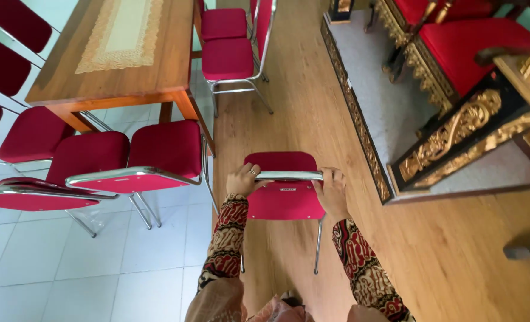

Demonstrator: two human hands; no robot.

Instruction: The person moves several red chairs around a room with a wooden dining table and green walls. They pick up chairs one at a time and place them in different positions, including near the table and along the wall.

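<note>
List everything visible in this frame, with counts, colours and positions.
Held chair: one, red padding, chrome frame, centre, on wood floor.
Other chairs: about eight at least partly seen, red, around the table, left and top.
Table: one, brown wood, upper left.
Table runner: one, cream lace, on table.
Carved furniture: dark with gold ornament, red cushions, on grey platform, right.
Left hand: grips chair's top rail.
Right hand: grips same rail.

Ahead of the hands bare wooden floor (295,101) runs open. Left of them a row of red chairs (157,155) crowds close; right, the gilded platform edge (360,119) probably bars passage.
</note>
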